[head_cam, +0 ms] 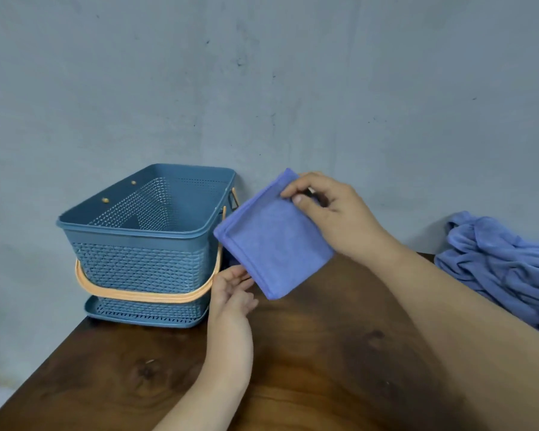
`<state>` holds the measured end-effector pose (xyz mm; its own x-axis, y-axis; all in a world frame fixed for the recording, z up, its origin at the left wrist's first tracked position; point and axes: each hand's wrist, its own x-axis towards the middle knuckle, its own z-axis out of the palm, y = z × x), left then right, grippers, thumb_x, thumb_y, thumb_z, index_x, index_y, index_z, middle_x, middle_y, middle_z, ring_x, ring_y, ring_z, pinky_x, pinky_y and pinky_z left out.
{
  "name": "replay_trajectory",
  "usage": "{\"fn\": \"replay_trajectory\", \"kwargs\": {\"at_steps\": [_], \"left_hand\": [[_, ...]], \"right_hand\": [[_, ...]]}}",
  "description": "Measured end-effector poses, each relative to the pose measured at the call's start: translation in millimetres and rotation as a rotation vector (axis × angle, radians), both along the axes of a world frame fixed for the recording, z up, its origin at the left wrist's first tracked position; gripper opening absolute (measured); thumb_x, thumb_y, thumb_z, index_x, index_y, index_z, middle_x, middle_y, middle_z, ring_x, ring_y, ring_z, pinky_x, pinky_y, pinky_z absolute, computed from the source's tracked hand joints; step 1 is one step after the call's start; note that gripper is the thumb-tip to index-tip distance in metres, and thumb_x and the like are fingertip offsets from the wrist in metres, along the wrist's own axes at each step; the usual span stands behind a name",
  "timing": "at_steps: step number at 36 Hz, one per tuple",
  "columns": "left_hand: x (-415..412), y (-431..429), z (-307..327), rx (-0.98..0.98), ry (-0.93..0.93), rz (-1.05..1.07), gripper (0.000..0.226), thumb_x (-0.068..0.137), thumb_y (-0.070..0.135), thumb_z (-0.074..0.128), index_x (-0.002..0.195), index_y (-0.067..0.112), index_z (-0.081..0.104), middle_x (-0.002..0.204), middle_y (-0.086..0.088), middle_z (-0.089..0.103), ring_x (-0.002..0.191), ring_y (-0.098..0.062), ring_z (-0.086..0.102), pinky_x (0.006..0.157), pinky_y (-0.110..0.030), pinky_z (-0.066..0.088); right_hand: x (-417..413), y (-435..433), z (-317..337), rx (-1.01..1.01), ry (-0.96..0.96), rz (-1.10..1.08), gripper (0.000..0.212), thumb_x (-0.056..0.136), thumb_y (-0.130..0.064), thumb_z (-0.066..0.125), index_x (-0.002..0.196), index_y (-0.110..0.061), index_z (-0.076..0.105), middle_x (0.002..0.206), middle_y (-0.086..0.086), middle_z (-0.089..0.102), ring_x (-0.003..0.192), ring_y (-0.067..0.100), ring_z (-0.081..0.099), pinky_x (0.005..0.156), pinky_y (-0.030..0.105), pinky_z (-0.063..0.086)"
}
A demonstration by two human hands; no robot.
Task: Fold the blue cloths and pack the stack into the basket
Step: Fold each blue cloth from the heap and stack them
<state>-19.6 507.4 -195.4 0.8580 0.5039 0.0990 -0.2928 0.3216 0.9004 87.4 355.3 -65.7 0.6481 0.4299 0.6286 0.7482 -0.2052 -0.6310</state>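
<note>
A folded blue cloth, a flat square of several layers, hangs tilted in the air just right of the basket. My right hand pinches its upper right corner between thumb and fingers. My left hand is below it, fingers straight, fingertips touching the cloth's lower left edge. The blue perforated plastic basket with an orange handle lowered around its side stands on the wooden table's far left corner; what shows of its inside holds nothing.
A heap of unfolded blue cloths lies at the table's right edge, partly behind my right forearm. The dark wooden table spreads in front of me. A grey wall stands close behind the basket.
</note>
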Motion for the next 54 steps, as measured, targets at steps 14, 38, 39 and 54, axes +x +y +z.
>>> {"fn": "replay_trajectory", "kwargs": {"at_steps": [14, 38, 39, 54], "left_hand": [[3, -1, -7, 0.164, 0.136, -0.054, 0.059, 0.062, 0.010, 0.046, 0.116, 0.024, 0.064, 0.122, 0.001, 0.071, 0.109, -0.001, 0.068, 0.112, -0.052, 0.046], [-5, -3, -2, 0.272, 0.183, -0.090, 0.061, 0.062, 0.010, 0.048, 0.119, 0.027, 0.063, 0.121, 0.004, 0.071, 0.112, -0.004, 0.067, 0.107, -0.045, 0.051], [-6, -4, -2, 0.280, 0.181, -0.093, 0.061, 0.063, 0.010, 0.048, 0.119, 0.026, 0.063, 0.121, 0.004, 0.071, 0.112, -0.003, 0.067, 0.107, -0.043, 0.050], [-22, -13, 1, 0.586, 0.157, -0.225, 0.057, 0.090, -0.011, 0.052, 0.123, 0.035, 0.059, 0.127, 0.015, 0.064, 0.117, 0.006, 0.059, 0.099, -0.023, 0.046]], "right_hand": [[146, 55, -122, 0.055, 0.716, -0.228, 0.035, 0.099, -0.018, 0.070, 0.134, -0.022, 0.065, 0.140, -0.001, 0.058, 0.126, 0.014, 0.054, 0.100, 0.025, 0.042], [149, 73, -110, -0.095, 0.619, -0.358, 0.056, 0.095, -0.020, 0.073, 0.147, -0.021, 0.054, 0.126, 0.009, 0.060, 0.099, 0.023, 0.059, 0.069, 0.028, 0.047], [148, 71, -109, -0.158, 0.580, -0.366, 0.057, 0.094, -0.024, 0.074, 0.147, -0.022, 0.054, 0.126, 0.009, 0.062, 0.098, 0.024, 0.061, 0.065, 0.027, 0.046], [-11, -59, -104, -0.245, 0.401, -0.357, 0.040, 0.098, -0.035, 0.070, 0.134, -0.050, 0.059, 0.135, -0.022, 0.053, 0.114, -0.004, 0.057, 0.083, 0.010, 0.040]]}}
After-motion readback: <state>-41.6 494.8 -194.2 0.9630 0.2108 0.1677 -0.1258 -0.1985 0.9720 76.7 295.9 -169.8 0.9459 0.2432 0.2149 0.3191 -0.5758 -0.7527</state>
